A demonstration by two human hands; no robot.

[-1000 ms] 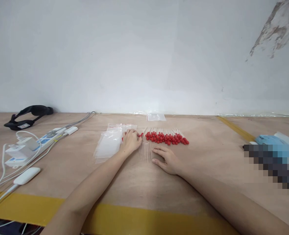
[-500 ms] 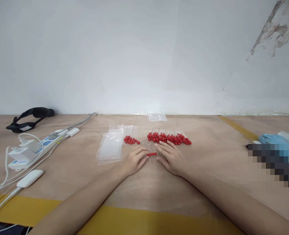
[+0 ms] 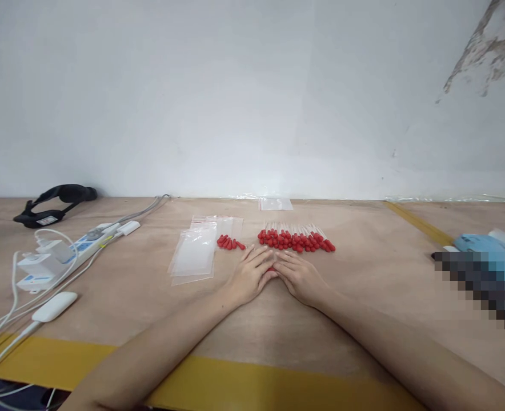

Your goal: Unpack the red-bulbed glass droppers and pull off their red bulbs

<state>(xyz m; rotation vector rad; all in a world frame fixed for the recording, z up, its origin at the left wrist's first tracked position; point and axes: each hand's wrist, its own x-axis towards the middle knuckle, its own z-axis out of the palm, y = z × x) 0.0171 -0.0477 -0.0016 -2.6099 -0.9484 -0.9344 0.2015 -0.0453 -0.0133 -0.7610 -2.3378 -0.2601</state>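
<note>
Across the bottom of the frame runs a strip of yellow tape (image 3: 239,377) along the near edge of the table (image 3: 273,334), and the two forearms slope in over it from the lower corners. The left hand (image 3: 250,277) and the right hand (image 3: 303,278) come together just below the centre of the frame, fingertips meeting and palms turned down. Their fingers are bent and close together, with a sliver of a red piece (image 3: 272,269) showing where the tips meet; which hand has hold of it, and how firmly, I cannot tell. The piece lies between the two, about as near to one as to the other, and too much of it is covered to read its long axis. Just beyond, left of centre, loose red pieces (image 3: 229,243) lie near the left fingertips, beside the plastic bags (image 3: 192,251). Right of centre, the row of red-headed sticks (image 3: 295,240) lies nearer the right hand, red ends towards the hands and pale shafts pointing up the frame. Farther off, a small bag (image 3: 275,204) lies by the foot of the wall (image 3: 244,103).
</note>
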